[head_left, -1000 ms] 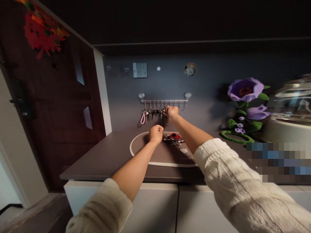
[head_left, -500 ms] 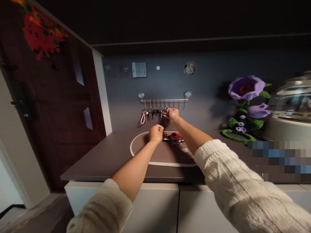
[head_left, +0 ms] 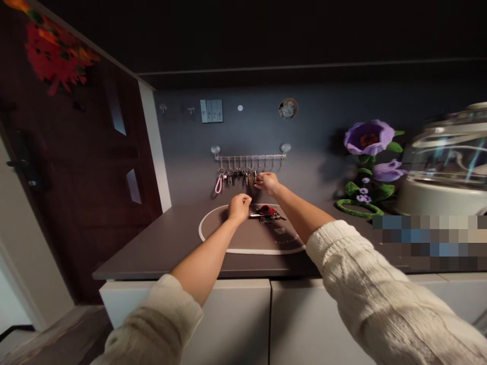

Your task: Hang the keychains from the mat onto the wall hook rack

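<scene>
Several key bunches [head_left: 230, 175] hang from a clear hook rail [head_left: 251, 156] on the grey wall, one with a pink strap [head_left: 218, 185]. My right hand [head_left: 268, 183] is at the rightmost bunch, thumb and fingertips pinched at the keys [head_left: 254, 175] below a hook. Lower down, my left hand [head_left: 239, 207] hovers over the mat with curled fingers; whatever it may hold is hidden. Just right of it, a pile of keys [head_left: 268, 218] with a red piece [head_left: 268, 210] lies on the brown, white-edged mat [head_left: 247, 252].
Purple artificial flowers [head_left: 369, 138] with a green ring base [head_left: 359, 215] stand to the right, beside a white appliance with a clear top [head_left: 445, 197]. A dark door [head_left: 95, 218] is on the left. A dark cabinet [head_left: 266, 35] overhangs the counter [head_left: 152, 243].
The view has shifted a little to the right. My right hand has drawn slightly right along the rail and stays by the last bunch. My left hand remains curled above the mat.
</scene>
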A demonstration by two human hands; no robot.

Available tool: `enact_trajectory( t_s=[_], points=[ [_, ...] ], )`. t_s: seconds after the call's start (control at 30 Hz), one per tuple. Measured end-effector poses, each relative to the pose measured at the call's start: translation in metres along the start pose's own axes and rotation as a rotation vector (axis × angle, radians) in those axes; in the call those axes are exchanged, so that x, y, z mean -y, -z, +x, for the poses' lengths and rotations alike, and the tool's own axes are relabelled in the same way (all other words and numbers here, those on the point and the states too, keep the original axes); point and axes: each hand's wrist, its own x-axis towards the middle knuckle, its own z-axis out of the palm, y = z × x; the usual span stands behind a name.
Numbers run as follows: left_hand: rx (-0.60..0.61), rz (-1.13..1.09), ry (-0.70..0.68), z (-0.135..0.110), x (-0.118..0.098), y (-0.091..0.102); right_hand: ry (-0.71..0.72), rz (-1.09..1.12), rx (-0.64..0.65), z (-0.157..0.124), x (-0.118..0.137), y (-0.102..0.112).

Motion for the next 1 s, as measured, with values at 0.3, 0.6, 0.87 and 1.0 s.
enact_trajectory(
  t_s=[0.3,0.6,0.87,1.0],
  points=[
    [0.071,0.058,-0.085,-0.004,-0.001,0.001,0.02,-0.083,0.054,-0.022,0.0,0.021],
    [0.136,0.157,-0.212,-0.007,-0.002,0.0,0.16,-0.31,0.091,-0.052,-0.024,0.05],
    [0.195,0.226,-0.301,-0.01,-0.003,0.0,0.334,-0.848,0.145,-0.06,-0.041,0.078],
    [0.219,0.247,-0.308,-0.01,-0.004,0.0,0.383,-1.074,0.164,-0.056,-0.039,0.081]
  ],
)
